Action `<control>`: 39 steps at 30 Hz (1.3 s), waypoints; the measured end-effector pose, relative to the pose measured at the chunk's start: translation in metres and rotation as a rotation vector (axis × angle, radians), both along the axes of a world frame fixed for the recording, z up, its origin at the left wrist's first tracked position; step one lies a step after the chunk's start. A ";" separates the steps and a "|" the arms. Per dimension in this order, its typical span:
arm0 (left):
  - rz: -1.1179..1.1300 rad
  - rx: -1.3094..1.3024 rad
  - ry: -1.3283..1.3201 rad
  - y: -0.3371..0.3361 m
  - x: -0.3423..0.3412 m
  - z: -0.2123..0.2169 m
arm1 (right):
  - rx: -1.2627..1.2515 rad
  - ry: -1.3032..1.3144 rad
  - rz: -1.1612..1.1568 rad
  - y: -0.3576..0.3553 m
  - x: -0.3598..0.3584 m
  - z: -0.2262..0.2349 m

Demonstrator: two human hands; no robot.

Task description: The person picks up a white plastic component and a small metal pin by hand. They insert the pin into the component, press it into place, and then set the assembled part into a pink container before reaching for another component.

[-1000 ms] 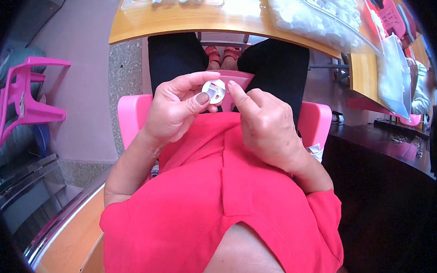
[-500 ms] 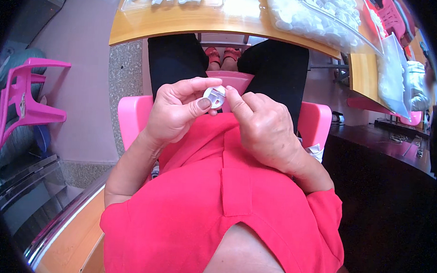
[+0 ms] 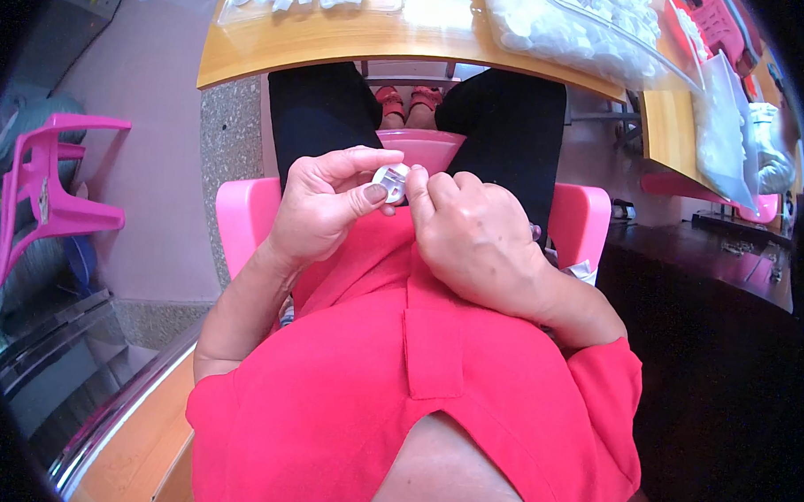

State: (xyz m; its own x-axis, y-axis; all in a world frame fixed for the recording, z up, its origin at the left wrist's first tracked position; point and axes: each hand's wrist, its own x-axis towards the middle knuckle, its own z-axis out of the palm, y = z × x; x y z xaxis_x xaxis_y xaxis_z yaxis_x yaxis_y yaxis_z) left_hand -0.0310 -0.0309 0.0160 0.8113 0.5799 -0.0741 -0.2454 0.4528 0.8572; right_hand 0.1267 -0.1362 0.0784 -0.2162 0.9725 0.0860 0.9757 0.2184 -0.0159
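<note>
Over my lap, my left hand (image 3: 318, 204) pinches a small round white plastic piece (image 3: 391, 179) between thumb and fingers. The piece has a slotted, partly see-through face turned up. My right hand (image 3: 480, 236) is closed, its thumb and forefinger tip right at the piece's right edge. A small dark purplish end (image 3: 535, 231) shows past the outer side of the right hand. It may belong to something held inside the fist, but the fingers cover the rest.
Ahead is a wooden table (image 3: 338, 56) with clear trays of white plastic parts (image 3: 586, 41). A clear bag (image 3: 725, 129) of parts hangs at the right. Between my legs stands a pink tub (image 3: 423, 150). Pink chair arms (image 3: 583, 224) flank me; another pink chair (image 3: 76, 206) stands left.
My right hand has turned and shifted slightly left, its fingers now more curled and its back more in view. The white piece has tilted a little in my left hand.
</note>
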 end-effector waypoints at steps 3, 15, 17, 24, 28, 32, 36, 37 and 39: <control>-0.019 0.017 0.020 0.001 0.000 -0.004 | -0.061 0.030 0.035 0.003 0.006 -0.003; -0.079 -0.096 0.032 0.008 0.001 -0.010 | 0.060 -0.057 0.029 -0.003 0.002 -0.013; -0.072 -0.037 0.042 0.008 0.000 -0.013 | 0.071 -0.091 0.033 -0.003 0.001 -0.012; -0.043 -0.054 -0.090 0.009 0.001 -0.014 | 0.044 0.077 0.007 -0.003 0.008 -0.006; -0.023 -0.052 -0.192 0.014 0.005 -0.004 | 0.114 0.360 -0.087 -0.004 0.009 -0.009; 0.037 0.013 -0.163 0.011 0.005 0.000 | 0.085 0.498 -0.131 -0.002 0.004 -0.013; 0.093 0.022 -0.135 0.007 0.006 0.001 | 0.095 0.461 -0.105 0.002 0.002 -0.019; 0.114 0.015 -0.121 0.007 0.006 0.000 | 0.095 0.478 -0.113 0.003 0.001 -0.021; 0.139 0.006 -0.109 0.006 0.006 -0.001 | 0.092 0.493 -0.117 0.004 -0.001 -0.025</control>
